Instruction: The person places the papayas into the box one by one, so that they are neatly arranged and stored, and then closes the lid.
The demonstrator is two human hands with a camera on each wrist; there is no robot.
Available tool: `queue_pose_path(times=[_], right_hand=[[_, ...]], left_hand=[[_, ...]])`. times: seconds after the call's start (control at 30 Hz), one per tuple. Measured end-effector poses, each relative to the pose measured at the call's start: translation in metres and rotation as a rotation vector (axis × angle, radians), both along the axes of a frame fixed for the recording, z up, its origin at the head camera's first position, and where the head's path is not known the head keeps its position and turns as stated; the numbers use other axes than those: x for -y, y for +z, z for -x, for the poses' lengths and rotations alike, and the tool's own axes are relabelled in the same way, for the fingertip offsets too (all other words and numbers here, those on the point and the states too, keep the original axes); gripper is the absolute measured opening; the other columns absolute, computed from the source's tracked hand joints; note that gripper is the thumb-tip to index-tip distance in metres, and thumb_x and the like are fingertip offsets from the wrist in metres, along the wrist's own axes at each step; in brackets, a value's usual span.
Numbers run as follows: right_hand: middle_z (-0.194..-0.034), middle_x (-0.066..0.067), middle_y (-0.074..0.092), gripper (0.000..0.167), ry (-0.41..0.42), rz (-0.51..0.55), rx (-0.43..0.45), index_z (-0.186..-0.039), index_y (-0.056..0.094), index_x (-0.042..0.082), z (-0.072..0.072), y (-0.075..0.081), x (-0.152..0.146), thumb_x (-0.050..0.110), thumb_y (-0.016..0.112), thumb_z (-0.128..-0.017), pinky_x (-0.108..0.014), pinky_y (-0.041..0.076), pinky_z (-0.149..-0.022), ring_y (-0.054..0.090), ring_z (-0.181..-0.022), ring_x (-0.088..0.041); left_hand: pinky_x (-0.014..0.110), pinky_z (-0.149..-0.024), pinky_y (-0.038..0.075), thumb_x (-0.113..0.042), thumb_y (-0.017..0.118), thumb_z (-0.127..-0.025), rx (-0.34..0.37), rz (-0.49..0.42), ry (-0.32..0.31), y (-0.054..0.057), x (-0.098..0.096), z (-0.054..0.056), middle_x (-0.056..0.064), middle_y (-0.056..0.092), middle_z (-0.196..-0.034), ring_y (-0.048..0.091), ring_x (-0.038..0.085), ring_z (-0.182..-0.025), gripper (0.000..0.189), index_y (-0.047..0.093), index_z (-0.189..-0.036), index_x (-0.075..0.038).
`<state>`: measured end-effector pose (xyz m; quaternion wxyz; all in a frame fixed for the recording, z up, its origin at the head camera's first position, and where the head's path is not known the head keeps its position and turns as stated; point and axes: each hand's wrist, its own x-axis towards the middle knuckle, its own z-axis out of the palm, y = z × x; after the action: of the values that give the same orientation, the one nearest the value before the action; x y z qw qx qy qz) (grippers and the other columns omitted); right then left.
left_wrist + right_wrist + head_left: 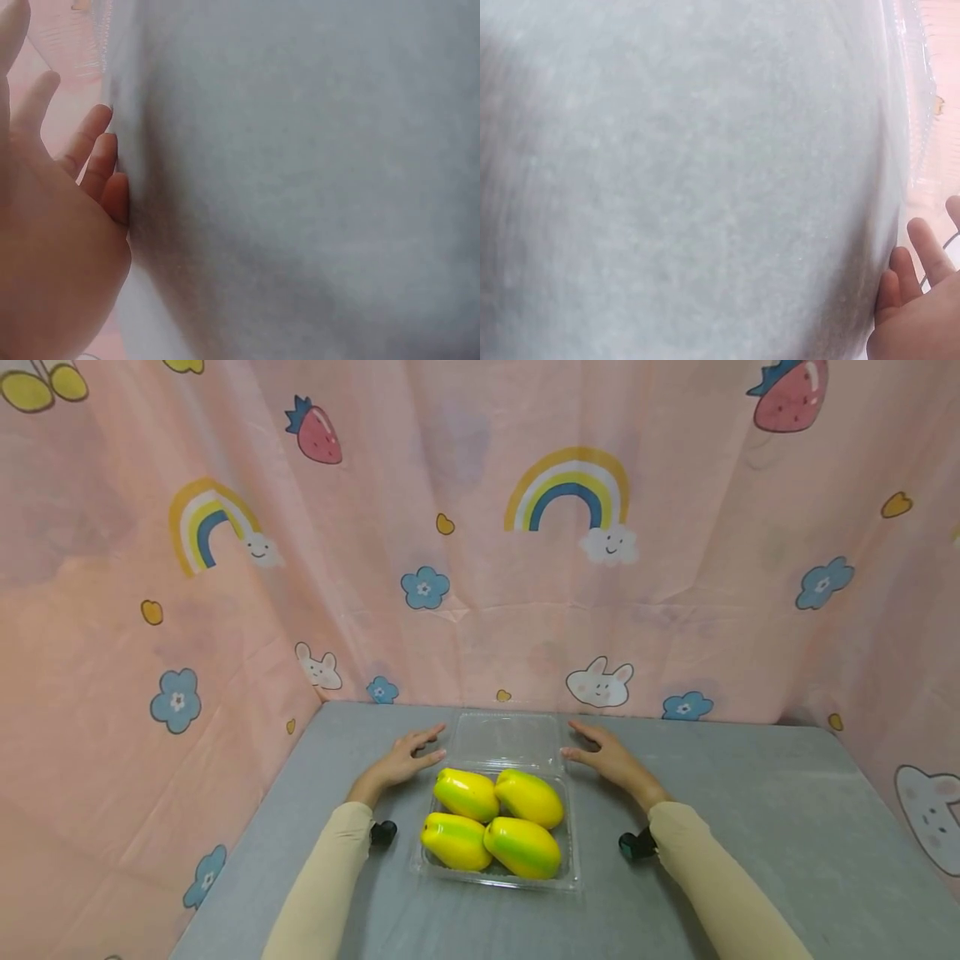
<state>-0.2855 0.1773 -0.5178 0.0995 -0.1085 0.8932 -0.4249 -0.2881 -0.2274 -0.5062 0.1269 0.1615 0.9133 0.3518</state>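
A clear plastic clamshell box (573, 860) lies unfolded on the table, its lid (506, 739) laid back on the far side. Several yellow fruits with green streaks, shaped like papayas (523, 847), fill the box in two rows. My left hand (397, 764) is at the lid's left side, fingers spread and nothing in them. On the opposite side, my right hand (611, 760) has its fingertips close to the lid's right edge, also holding nothing. Whether either hand touches the lid, I cannot tell. The left wrist view shows the left fingers (88, 142) loosely bent beside the tabletop.
The grey table (750, 843) extends on both sides of the box. A pink curtain (480, 635) printed with rainbows, flowers and rabbits hangs behind it and along the sides. Dark wrist devices (636, 845) sit at both sleeve cuffs.
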Motion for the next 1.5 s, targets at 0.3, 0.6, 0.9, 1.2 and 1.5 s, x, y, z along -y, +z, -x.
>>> queue_pose_path(times=[0.3,0.6,0.9,1.2,1.5], right_hand=[[-0.162,-0.019,0.029,0.085,0.000,0.015,-0.008,-0.156,0.030,0.015,0.000,-0.001,0.001,0.054,0.065,-0.090,-0.066,0.021,-0.119,0.024,-0.150,-0.044],[-0.160,-0.019,0.034,0.083,-0.011,0.024,-0.013,-0.156,0.030,0.016,-0.003,0.000,0.002,0.050,0.067,-0.090,-0.064,0.025,-0.118,0.031,-0.146,-0.044],[-0.159,-0.019,0.034,0.087,-0.014,0.047,0.005,-0.159,0.023,0.021,-0.005,0.004,0.003,0.054,0.066,-0.090,-0.069,0.025,-0.116,0.029,-0.146,-0.045],[-0.159,-0.018,0.032,0.081,-0.042,0.099,0.020,-0.159,0.020,0.025,-0.010,0.017,0.005,0.054,0.059,-0.094,-0.071,0.029,-0.113,0.030,-0.145,-0.045],[-0.159,-0.016,0.033,0.073,-0.049,0.114,-0.008,-0.159,0.017,0.035,-0.009,0.031,0.003,0.054,0.052,-0.098,-0.072,0.031,-0.111,0.032,-0.144,-0.041]], left_hand=[[0.063,-0.112,0.033,-0.043,0.055,-0.099,-0.002,0.004,-0.016,0.000,-0.001,-0.001,0.014,0.036,-0.156,0.035,0.038,-0.139,0.068,0.026,-0.158,-0.024],[0.061,-0.119,0.027,-0.043,0.054,-0.100,0.021,-0.010,-0.030,-0.003,-0.002,0.001,0.013,0.031,-0.160,0.031,0.037,-0.146,0.068,0.024,-0.158,-0.024],[0.062,-0.122,0.021,-0.036,0.055,-0.101,0.053,-0.107,-0.002,-0.003,-0.005,-0.002,0.010,0.030,-0.163,0.029,0.040,-0.149,0.071,0.018,-0.160,-0.026],[0.061,-0.120,0.027,-0.034,0.059,-0.099,0.033,-0.186,0.064,0.004,-0.010,-0.007,0.005,0.030,-0.164,0.028,0.038,-0.150,0.071,0.019,-0.158,-0.036],[0.060,-0.119,0.029,-0.030,0.056,-0.101,-0.001,-0.233,0.099,0.014,-0.015,-0.003,0.000,0.031,-0.164,0.029,0.034,-0.150,0.066,0.021,-0.155,-0.045]])
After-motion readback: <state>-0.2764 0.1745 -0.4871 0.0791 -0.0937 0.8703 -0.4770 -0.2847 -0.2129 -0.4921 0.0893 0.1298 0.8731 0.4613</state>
